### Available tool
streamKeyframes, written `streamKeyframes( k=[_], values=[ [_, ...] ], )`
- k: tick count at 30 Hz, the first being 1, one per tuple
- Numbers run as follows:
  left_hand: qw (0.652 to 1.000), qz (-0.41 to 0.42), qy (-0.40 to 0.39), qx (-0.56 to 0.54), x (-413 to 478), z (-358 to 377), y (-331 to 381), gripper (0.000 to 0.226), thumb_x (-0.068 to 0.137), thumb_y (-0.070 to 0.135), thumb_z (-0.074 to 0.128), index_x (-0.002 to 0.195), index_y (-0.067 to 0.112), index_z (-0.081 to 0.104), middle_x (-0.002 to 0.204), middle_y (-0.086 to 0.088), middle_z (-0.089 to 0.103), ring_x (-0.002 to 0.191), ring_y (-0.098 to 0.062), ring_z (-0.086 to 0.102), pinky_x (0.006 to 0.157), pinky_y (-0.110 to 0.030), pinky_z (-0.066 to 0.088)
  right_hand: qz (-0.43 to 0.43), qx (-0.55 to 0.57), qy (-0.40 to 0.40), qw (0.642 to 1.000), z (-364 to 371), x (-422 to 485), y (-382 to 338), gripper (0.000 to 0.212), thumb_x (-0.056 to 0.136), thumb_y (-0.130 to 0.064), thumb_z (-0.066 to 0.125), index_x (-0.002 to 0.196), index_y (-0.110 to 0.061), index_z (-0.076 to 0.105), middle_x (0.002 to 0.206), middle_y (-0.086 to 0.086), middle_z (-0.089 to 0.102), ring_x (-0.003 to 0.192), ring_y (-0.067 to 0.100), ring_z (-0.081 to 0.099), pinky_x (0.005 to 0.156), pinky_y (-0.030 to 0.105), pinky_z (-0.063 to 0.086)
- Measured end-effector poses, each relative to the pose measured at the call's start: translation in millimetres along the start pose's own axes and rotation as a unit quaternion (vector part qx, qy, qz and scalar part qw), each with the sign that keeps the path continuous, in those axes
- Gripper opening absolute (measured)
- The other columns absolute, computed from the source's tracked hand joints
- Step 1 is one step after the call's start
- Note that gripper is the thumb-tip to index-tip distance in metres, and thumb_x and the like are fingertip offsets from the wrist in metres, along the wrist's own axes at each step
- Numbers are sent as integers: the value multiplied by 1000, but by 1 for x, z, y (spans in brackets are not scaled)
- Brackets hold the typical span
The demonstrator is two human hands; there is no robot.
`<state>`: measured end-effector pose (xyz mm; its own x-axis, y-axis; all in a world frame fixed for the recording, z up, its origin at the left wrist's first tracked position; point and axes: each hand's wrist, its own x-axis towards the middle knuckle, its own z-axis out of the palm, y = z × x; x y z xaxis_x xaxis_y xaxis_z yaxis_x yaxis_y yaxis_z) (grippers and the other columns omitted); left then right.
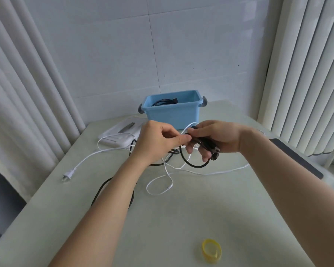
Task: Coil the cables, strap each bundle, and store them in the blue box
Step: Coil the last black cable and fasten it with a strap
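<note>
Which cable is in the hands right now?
The black cable, gripped by the left hand and right hand; the white cable trails loose across the table.

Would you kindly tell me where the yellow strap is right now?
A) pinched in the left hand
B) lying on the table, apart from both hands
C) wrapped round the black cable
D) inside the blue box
B: the yellow strap lies as a loop on the table near the person, while the left hand and right hand both hold the black cable farther back.
</note>
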<state>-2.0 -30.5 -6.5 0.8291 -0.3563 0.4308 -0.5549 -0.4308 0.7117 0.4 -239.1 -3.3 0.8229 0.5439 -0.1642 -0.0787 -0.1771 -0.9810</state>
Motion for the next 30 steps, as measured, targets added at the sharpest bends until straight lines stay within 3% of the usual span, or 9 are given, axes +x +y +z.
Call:
streamKeyframes(
  k=[4, 7, 11, 14, 17, 20, 23, 28, 30],
  values=[
    [1000, -14, 19, -5, 5, 0, -12, 41, 64, 62, 82, 81, 28, 68, 88, 9, 73, 85, -8, 68, 77, -29, 53, -1, 40, -94, 995, 11, 2, -1, 48, 94, -58, 43, 85, -12, 57, 54, -4, 34, 33, 4, 22, 39, 17, 26],
    [983, -3, -148, -109, 1, -4, -11, 51, 80, 46, 80, 122, 25, 61, 122, 5, 68, 122, -14, 60, 107, -36, 46, -37, 88, -155, 983, 14, 4, -1, 48, 81, -67, 61, 70, -21, 54, 48, -10, 26, 32, -1, 25, 37, 15, 28],
    [970, 11, -190, -148, -5, -9, -5, 31, 95, 2, 65, 124, 12, 63, 90, -3, 71, 85, -26, 65, 85, -34, 57, -83, 127, -137, 979, 13, 5, 1, 46, 82, -57, 68, 65, -19, 49, 46, -8, 40, 36, 5, 39, 47, 23, 43],
    [983, -5, -148, -110, -2, -13, -7, 17, 102, 11, 55, 113, 16, 66, 73, -2, 60, 71, -12, 58, 69, -34, 51, -92, 103, -87, 987, 6, 2, 2, 33, 88, -42, 64, 74, -13, 58, 55, 1, 51, 48, 16, 54, 73, 34, 54],
    [988, 1, -141, -58, 0, -10, -9, 17, 106, 19, 48, 116, 14, 61, 82, -6, 53, 72, -11, 47, 70, -34, 43, -87, 84, -63, 991, 1, 1, 3, 22, 94, -23, 55, 82, -7, 65, 63, 8, 62, 61, 24, 64, 89, 48, 44],
    [988, -18, -149, -30, 2, -5, -8, 17, 106, 19, 46, 121, 20, 51, 93, 5, 58, 77, -4, 49, 76, -28, 41, -68, 81, -68, 992, 2, 1, 4, 14, 90, -11, 56, 89, -2, 66, 70, 14, 68, 62, 25, 66, 79, 39, 54],
    [987, -47, -152, -30, 1, -5, -6, 23, 100, 14, 46, 119, 27, 46, 79, 8, 52, 68, -5, 46, 63, -26, 35, -64, 81, -84, 991, 5, 2, 2, 16, 91, -8, 51, 89, -1, 66, 76, 15, 69, 58, 23, 64, 68, 32, 54],
    [986, -25, -147, -69, 1, -19, -7, 8, 100, 22, 61, 104, 17, 66, 83, -10, 67, 68, -5, 59, 58, -14, 43, -79, 101, -63, 990, 11, 7, 0, 15, 96, -16, 48, 84, -9, 55, 51, -8, 24, 43, 9, 21, 52, 25, 38],
    [983, -31, -162, -81, 0, -23, -13, 26, 96, 39, 63, 104, 15, 70, 87, -15, 69, 74, -11, 66, 68, -18, 52, -65, 114, -20, 991, 9, 7, 1, 31, 99, -29, 49, 71, -16, 49, 50, -9, 18, 44, 10, 13, 46, 22, 30]
  ],
)
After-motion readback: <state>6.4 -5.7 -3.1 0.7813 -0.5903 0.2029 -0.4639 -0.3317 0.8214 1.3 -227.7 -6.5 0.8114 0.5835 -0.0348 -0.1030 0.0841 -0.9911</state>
